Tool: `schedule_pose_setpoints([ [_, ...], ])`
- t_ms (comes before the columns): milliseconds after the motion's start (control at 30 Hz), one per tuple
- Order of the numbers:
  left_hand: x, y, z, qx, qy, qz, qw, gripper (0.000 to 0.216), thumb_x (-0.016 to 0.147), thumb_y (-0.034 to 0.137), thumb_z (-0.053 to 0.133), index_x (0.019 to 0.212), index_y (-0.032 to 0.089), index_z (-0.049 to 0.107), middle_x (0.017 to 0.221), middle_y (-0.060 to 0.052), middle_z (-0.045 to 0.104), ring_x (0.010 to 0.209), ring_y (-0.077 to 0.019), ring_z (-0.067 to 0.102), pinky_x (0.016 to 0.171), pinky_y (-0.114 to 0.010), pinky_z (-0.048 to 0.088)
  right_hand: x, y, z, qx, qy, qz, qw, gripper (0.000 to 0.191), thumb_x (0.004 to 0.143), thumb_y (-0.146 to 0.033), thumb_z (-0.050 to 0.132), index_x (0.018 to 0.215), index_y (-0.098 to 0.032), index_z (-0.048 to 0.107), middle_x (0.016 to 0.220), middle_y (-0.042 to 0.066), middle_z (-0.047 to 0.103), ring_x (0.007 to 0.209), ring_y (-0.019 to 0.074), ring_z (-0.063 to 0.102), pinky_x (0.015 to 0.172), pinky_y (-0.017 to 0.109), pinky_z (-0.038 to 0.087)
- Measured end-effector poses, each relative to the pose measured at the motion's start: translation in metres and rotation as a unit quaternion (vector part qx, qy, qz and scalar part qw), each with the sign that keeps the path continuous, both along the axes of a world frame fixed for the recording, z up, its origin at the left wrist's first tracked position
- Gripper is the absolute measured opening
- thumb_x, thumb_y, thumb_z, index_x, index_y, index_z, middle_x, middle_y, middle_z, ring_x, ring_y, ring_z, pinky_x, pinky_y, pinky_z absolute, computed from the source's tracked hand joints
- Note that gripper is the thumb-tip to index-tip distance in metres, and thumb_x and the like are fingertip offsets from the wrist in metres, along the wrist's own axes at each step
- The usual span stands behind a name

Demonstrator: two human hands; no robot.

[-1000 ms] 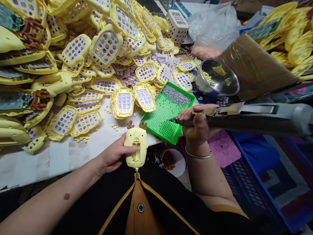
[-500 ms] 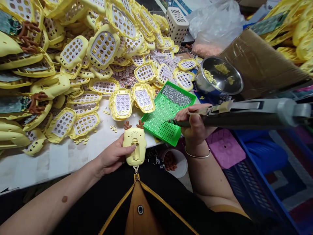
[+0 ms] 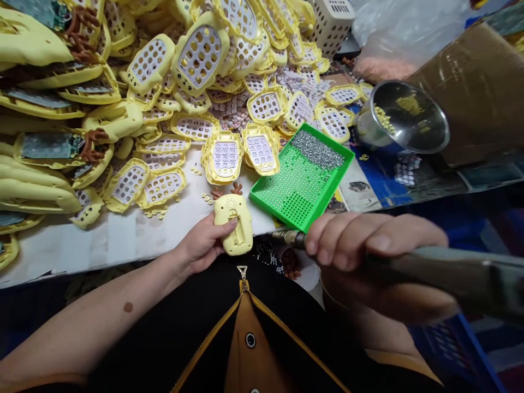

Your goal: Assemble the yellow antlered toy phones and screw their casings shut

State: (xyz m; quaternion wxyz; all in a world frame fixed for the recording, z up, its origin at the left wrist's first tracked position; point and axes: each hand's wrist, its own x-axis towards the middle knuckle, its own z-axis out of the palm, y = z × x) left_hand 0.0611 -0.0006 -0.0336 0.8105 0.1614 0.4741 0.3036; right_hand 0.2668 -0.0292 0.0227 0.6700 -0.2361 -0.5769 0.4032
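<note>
My left hand (image 3: 207,240) grips a yellow toy phone (image 3: 233,226) with brown antlers, thumb across its back beside the uncovered battery slot. My right hand (image 3: 372,245) is closed around a power screwdriver (image 3: 446,267), whose tip points left toward the toy phone without touching it. Just beyond the tip lies a green perforated tray (image 3: 278,191) with a heap of small screws (image 3: 317,150) at its far end. Two yellow shell halves with keypads (image 3: 226,158) sit on the table behind the toy phone.
Piled yellow shells (image 3: 200,52) cover the table's left and back. A metal bowl (image 3: 426,123) with small yellow pieces stands at the right, before a cardboard box (image 3: 470,82). Small yellow rings (image 3: 155,213) lie on the white table (image 3: 118,234). Below its edge is a tub of brown parts (image 3: 309,275).
My right hand has brought the screwdriver nearer to me, off the tray and down past its near edge. The view has shifted; my left hand still holds the toy phone.
</note>
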Motion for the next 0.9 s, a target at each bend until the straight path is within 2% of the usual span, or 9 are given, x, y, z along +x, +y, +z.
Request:
schedule_pose_setpoints([
  [33, 0.001, -0.001, 0.000, 0.003, 0.004, 0.011, 1.000, 0.034, 0.078, 0.012, 0.070, 0.110, 0.016, 0.060, 0.097, -0.009, 0.072, 0.080, -0.0204, 0.069, 0.069, -0.034, 0.060, -0.004, -0.004, -0.001, -0.004, -0.007, 0.046, 0.999, 0.026, 0.085, -0.041, 0.066, 0.100, -0.020, 0.070, 0.057, -0.002, 0.057, 0.049, 0.0135, 0.059, 0.047, 0.031, 0.054],
  [100, 0.002, -0.003, 0.001, 0.006, 0.009, 0.020, 1.000, 0.033, 0.079, 0.011, 0.067, 0.111, 0.015, 0.058, 0.097, -0.010, 0.072, 0.078, -0.0208, 0.069, 0.065, -0.034, 0.060, -0.010, -0.008, -0.008, -0.009, -0.007, 0.090, 0.996, 0.030, 0.084, -0.039, 0.068, 0.106, -0.020, 0.070, 0.060, -0.001, 0.059, 0.052, 0.0147, 0.060, 0.050, 0.032, 0.056],
  [267, 0.005, -0.005, 0.004, 0.007, 0.011, 0.034, 0.999, 0.033, 0.081, 0.009, 0.063, 0.113, 0.015, 0.056, 0.099, -0.011, 0.071, 0.077, -0.0222, 0.070, 0.062, -0.034, 0.060, -0.018, -0.010, -0.023, -0.004, 0.022, 0.092, 0.996, 0.033, 0.082, -0.039, 0.071, 0.107, -0.018, 0.069, 0.062, -0.001, 0.059, 0.054, 0.0145, 0.060, 0.050, 0.031, 0.055],
  [533, 0.006, -0.002, 0.002, 0.012, -0.007, 0.027, 1.000, 0.030, 0.081, 0.011, 0.065, 0.110, 0.016, 0.056, 0.099, -0.011, 0.071, 0.080, -0.0224, 0.070, 0.063, -0.032, 0.059, -0.025, -0.007, -0.030, 0.024, 0.010, 0.100, 0.995, 0.032, 0.079, -0.036, 0.073, 0.105, -0.017, 0.068, 0.062, -0.002, 0.060, 0.054, 0.0145, 0.062, 0.050, 0.030, 0.056],
  [733, 0.008, -0.002, 0.002, 0.016, 0.007, 0.027, 0.999, 0.041, 0.077, 0.016, 0.072, 0.115, 0.016, 0.058, 0.102, -0.012, 0.071, 0.084, -0.0237, 0.069, 0.064, -0.031, 0.057, -0.028, -0.002, -0.025, -0.006, -0.049, 0.140, 0.989, 0.016, 0.079, -0.031, 0.073, 0.086, -0.020, 0.063, 0.058, -0.002, 0.060, 0.053, 0.0143, 0.062, 0.053, 0.031, 0.057],
  [900, 0.008, -0.003, 0.002, 0.018, 0.016, 0.026, 0.999, 0.038, 0.077, 0.015, 0.070, 0.114, 0.014, 0.059, 0.099, -0.012, 0.072, 0.084, -0.0228, 0.069, 0.068, -0.031, 0.056, -0.028, 0.001, -0.026, -0.004, -0.076, 0.176, 0.982, 0.014, 0.078, -0.029, 0.071, 0.079, -0.023, 0.058, 0.058, -0.004, 0.060, 0.053, 0.0124, 0.062, 0.053, 0.029, 0.056],
])
